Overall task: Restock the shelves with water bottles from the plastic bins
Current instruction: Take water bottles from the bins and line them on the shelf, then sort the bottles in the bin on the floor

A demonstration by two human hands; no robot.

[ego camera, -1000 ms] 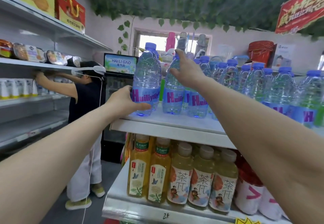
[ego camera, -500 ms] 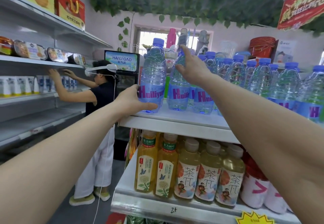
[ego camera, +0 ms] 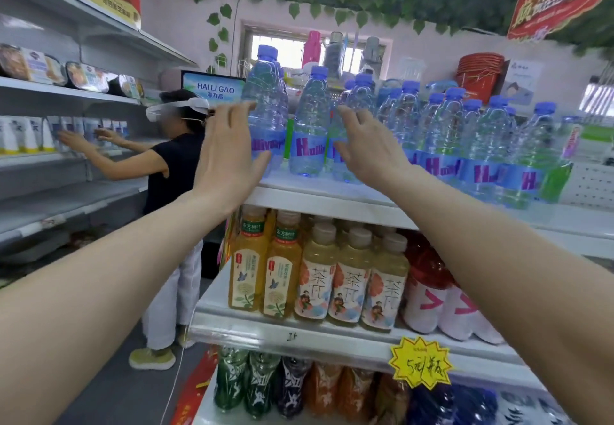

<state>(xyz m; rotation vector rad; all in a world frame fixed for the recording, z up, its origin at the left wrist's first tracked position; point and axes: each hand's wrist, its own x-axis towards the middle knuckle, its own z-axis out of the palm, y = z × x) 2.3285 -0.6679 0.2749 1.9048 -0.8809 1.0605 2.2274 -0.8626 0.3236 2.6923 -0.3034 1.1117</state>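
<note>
Clear water bottles with blue caps and blue-purple labels stand in a row on the top shelf [ego camera: 319, 193]. The leftmost water bottle [ego camera: 267, 105] stands upright at the shelf's left end, and a second bottle [ego camera: 310, 125] stands just right of it. My left hand [ego camera: 226, 155] is spread, fingers straight, just in front of the leftmost bottle and holding nothing. My right hand [ego camera: 365, 145] hovers with fingers loosely extended in front of a third bottle [ego camera: 360, 98], gripping nothing. No plastic bin is in view.
Yellow tea bottles [ego camera: 282, 271] fill the shelf below, with dark bottles lower down. A person in a black top [ego camera: 172, 172] reaches into the left wall shelves [ego camera: 66, 188]. A yellow price tag [ego camera: 420, 363] hangs on a shelf edge.
My left hand let go of the leftmost bottle and pulled back with fingers spread. My right hand came off the second bottle's neck and dropped lower. Both bottles stay on the shelf.
</note>
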